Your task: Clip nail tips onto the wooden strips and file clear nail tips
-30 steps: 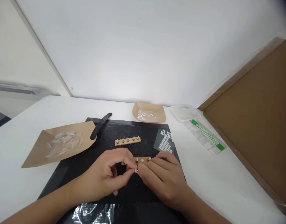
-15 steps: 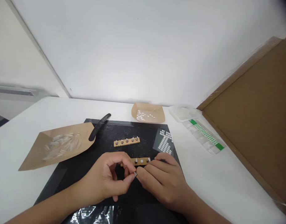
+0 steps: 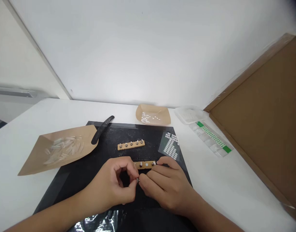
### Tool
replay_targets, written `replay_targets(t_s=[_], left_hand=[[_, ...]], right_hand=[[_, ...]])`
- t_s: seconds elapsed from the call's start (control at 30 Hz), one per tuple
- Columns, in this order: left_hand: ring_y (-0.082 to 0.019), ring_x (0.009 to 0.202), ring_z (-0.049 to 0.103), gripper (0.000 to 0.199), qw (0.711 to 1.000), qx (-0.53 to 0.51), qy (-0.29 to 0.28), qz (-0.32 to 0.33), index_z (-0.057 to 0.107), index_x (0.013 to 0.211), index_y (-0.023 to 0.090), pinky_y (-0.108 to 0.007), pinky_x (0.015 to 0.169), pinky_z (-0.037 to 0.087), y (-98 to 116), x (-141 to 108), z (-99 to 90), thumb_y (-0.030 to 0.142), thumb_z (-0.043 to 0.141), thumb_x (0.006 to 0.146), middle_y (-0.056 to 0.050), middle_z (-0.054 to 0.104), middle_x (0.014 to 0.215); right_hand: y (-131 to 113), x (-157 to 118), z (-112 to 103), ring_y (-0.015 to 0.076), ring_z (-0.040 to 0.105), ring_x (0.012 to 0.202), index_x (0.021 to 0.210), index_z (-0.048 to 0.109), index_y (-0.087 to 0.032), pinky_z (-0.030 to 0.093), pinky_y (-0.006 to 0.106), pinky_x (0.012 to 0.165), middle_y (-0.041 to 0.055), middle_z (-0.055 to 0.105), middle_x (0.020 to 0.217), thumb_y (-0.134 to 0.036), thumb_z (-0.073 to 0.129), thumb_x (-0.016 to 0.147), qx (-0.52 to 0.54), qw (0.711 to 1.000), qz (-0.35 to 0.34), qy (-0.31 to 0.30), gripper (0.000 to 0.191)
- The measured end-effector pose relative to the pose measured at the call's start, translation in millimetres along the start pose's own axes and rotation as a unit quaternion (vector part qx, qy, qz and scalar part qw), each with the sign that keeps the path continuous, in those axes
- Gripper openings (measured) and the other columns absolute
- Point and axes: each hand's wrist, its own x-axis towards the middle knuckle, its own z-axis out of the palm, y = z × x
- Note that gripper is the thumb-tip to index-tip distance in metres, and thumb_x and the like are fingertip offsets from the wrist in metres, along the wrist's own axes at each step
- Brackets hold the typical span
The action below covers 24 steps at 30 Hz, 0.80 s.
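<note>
My left hand (image 3: 120, 183) pinches a tiny metallic piece (image 3: 137, 180) between thumb and forefinger, low over the black mat. My right hand (image 3: 164, 185) is closed with its fingertips against the same piece from the right; the hand hides part of it. Just beyond both hands lies a tan strip (image 3: 144, 165) with small metal parts and a white dot on it; its left end is partly hidden by my left hand. Farther back on the mat, a second tan strip (image 3: 131, 145) carries several small metal parts with white tips.
At left, a paper tray (image 3: 34, 158) holds clear tubes, with a black curved tool (image 3: 102, 130) at its edge. A paper tray (image 3: 163, 120) of white bits, a sheet of white dots (image 3: 171, 148), a plastic container (image 3: 188, 114) and a green-edged bag (image 3: 213, 137) are also there.
Both hands have shifted slightly left with the small piece between them. My left hand's lower fingers have curled further in.
</note>
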Motion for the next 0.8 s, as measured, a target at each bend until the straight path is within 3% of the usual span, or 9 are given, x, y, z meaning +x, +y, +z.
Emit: replay_targets(t_s=[0.13, 0.53, 0.8], left_hand=[[-0.01, 0.063, 0.058, 0.014, 0.996, 0.064, 0.033, 0.051, 0.06, 0.074, 0.016, -0.015, 0.048, 0.04, 2.2, -0.8, 1.8, 0.006, 0.067, 0.069, 0.0, 0.066, 0.077], [-0.009, 0.057, 0.054, 0.008, 0.998, 0.052, 0.033, 0.016, 0.062, 0.075, 0.018, -0.018, 0.048, 0.038, -3.5, -6.9, -0.7, 0.013, 0.068, 0.073, 0.002, 0.06, 0.073], [-0.005, 0.048, 0.055, 0.012, 0.999, -0.002, -0.008, -0.031, 0.062, 0.079, 0.017, -0.016, 0.042, 0.045, 6.4, -2.9, -4.0, 0.015, 0.072, 0.075, 0.002, 0.061, 0.079]], right_hand=[[-2.2, 0.5, 2.2, 0.013, 0.045, 0.064, 0.09, 0.07, -0.015, 0.038, 0.036, 0.081, -0.0046, 0.055, 0.063, -0.01, 0.063, 0.102, -0.001, 1.0, -0.003, -0.001, 0.015], [-5.8, 2.6, 0.7, 0.0119, 0.047, 0.061, 0.089, 0.069, -0.017, 0.038, 0.034, 0.08, -0.0057, 0.055, 0.063, -0.013, 0.06, 0.104, 0.004, 1.0, 0.016, 0.011, 0.018], [-5.6, 1.1, -0.6, 0.0123, 0.048, 0.06, 0.09, 0.069, -0.018, 0.038, 0.035, 0.079, -0.0059, 0.056, 0.062, -0.016, 0.06, 0.105, -0.009, 1.0, 0.022, 0.011, 0.017]])
